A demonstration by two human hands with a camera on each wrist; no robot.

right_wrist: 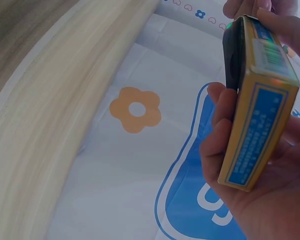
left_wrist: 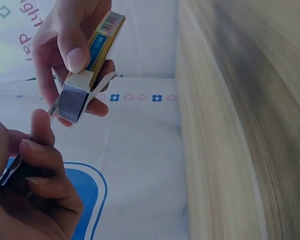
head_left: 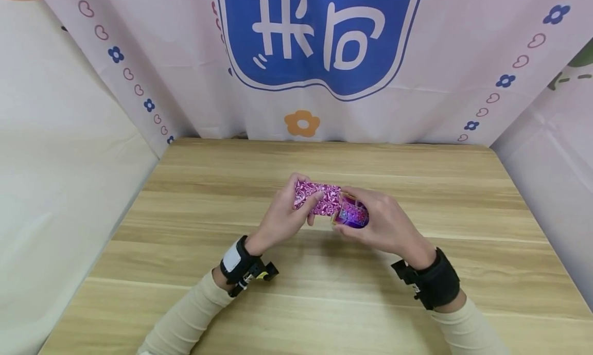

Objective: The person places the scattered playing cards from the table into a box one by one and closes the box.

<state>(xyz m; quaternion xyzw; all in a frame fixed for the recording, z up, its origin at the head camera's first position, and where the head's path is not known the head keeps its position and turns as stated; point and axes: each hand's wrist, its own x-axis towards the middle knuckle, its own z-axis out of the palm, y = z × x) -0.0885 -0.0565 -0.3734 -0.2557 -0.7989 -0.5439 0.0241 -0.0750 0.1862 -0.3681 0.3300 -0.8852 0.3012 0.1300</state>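
My left hand (head_left: 281, 215) pinches a purple card (head_left: 330, 196) with white swirls, its thumb lying across the face. Whether it is one card or a thin stack I cannot tell. My right hand (head_left: 388, 218) grips a small card box (head_left: 353, 216), purple on top, fingers on one side and thumb on the other. Yellow-and-blue sides with a barcode show on the box (left_wrist: 96, 52) in the left wrist view. There its near end stands open with white flaps out, and something grey fills the opening. The card's right edge is up against the box.
Both hands are above a wood-grain table (head_left: 296, 303). Behind it hangs a white cloth (head_left: 194, 103) with a blue emblem and an orange flower. White sheeting (head_left: 60, 164) runs along the left side. Each wrist carries a black strap (head_left: 440, 280).
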